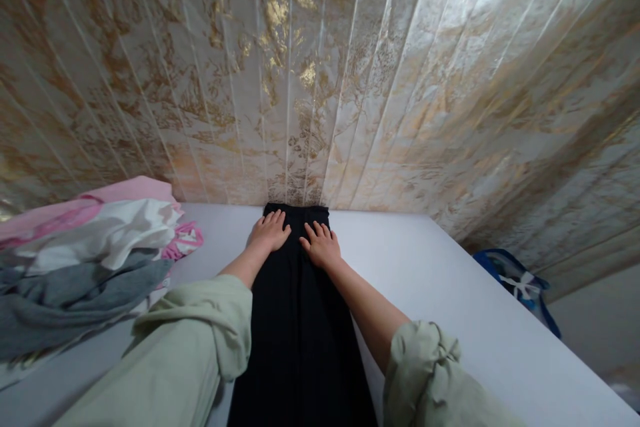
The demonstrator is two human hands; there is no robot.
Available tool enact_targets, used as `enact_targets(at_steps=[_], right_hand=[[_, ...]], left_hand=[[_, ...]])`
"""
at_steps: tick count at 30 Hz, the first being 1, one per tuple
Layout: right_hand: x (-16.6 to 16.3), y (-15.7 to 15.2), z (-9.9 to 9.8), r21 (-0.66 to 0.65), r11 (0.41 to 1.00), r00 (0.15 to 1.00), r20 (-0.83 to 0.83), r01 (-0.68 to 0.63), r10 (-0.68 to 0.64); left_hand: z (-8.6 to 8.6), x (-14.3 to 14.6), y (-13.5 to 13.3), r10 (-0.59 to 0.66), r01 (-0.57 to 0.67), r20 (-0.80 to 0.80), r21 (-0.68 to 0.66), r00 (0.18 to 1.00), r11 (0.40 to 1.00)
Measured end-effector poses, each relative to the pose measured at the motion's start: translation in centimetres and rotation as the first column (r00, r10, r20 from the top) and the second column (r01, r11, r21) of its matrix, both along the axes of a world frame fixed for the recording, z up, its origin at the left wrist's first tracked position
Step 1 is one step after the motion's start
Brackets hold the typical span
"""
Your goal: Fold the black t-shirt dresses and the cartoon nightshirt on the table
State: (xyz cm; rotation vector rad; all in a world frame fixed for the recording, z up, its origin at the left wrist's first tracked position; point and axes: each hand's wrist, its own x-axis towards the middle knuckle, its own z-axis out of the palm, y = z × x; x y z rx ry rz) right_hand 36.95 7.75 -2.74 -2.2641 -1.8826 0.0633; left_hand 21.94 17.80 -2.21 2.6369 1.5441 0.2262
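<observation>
A pair of black trousers (300,320) lies lengthwise on the white table (420,287), its waistband at the far edge and its lower part running out of view toward me. My left hand (271,231) rests flat on the upper left side of the cloth, fingers stretched out. Across from it, my right hand (321,245) lies on the upper right side with its fingers spread. Both palms press down on the fabric, and neither hand grips anything. A dark crease or seam runs down the middle between them.
To the left is a heap of clothes, with a pink piece (135,190), a white piece (115,227) and a grey piece (85,293). Behind the table hangs a gold-patterned curtain (310,113). Beyond the right edge sits a blue bag (520,287), lower than the tabletop.
</observation>
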Motion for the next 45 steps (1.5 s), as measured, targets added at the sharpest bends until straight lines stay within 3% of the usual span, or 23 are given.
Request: enact_targets(at_steps=[3,6,10,14,18,22,28,30,33,36,39,45], right_hand=[[0.0,0.0,-0.1,0.009,1.0,1.0,0.005,-0.001,0.001],[0.0,-0.2,-0.3,0.026,1.0,1.0,0.007,0.002,-0.002],[0.2,-0.4,-0.6,0.062,0.998,1.0,-0.022,-0.003,0.004],[0.2,-0.5,0.1,0.134,0.991,0.997,-0.077,0.014,-0.004],[-0.3,-2.0,2.1,0.221,0.968,0.991,-0.093,0.119,-0.101],[-2.0,-8.1,2.5,0.25,0.968,0.999,-0.028,-0.022,0.03],[-4.0,-20.9,-0.2,0.113,0.961,0.968,0.013,-0.252,0.252],[-4.0,-22.8,-0.6,0.076,0.964,0.967,0.019,-0.256,0.255],[-3.6,-23.2,-0.3,0.048,0.972,0.973,0.022,-0.229,0.229],[-3.5,-23.1,0.2,0.051,0.975,0.977,0.022,-0.215,0.214],[-3.2,-24.7,0.7,0.063,0.975,0.977,0.026,-0.214,0.213],[-1.7,-32.4,2.1,0.136,0.951,0.953,-0.082,-0.278,0.291]], left_hand=[[0.5,0.0,-0.4,0.012,-0.012,0.014,0.001,1.0,1.0],[1.2,-0.2,-2.7,0.04,-0.04,0.019,0.017,0.999,0.999],[1.5,-2.1,-9.4,-0.01,0.01,0.006,0.056,1.0,0.998],[0.3,-5.0,-16.6,-0.148,0.149,-0.038,0.023,0.988,0.989],[-0.9,-6.3,-19.2,-0.18,0.183,-0.049,0.041,0.982,0.982],[-0.7,-6.2,-19.1,-0.192,0.194,-0.048,0.049,0.98,0.98],[-0.6,-6.3,-19.0,-0.215,0.218,-0.049,0.063,0.975,0.974],[-0.4,-6.3,-19.0,-0.215,0.218,-0.058,0.061,0.975,0.974],[0.1,-6.5,-19.8,-0.192,0.196,-0.08,0.039,0.978,0.98],[0.3,-7.6,-22.5,-0.178,0.18,-0.094,0.014,0.98,0.984],[-0.1,-10.1,-27.0,-0.219,0.22,-0.061,0.015,0.974,0.975],[-0.9,-16.8,-35.5,-0.345,0.342,0.086,0.049,0.935,0.938]])
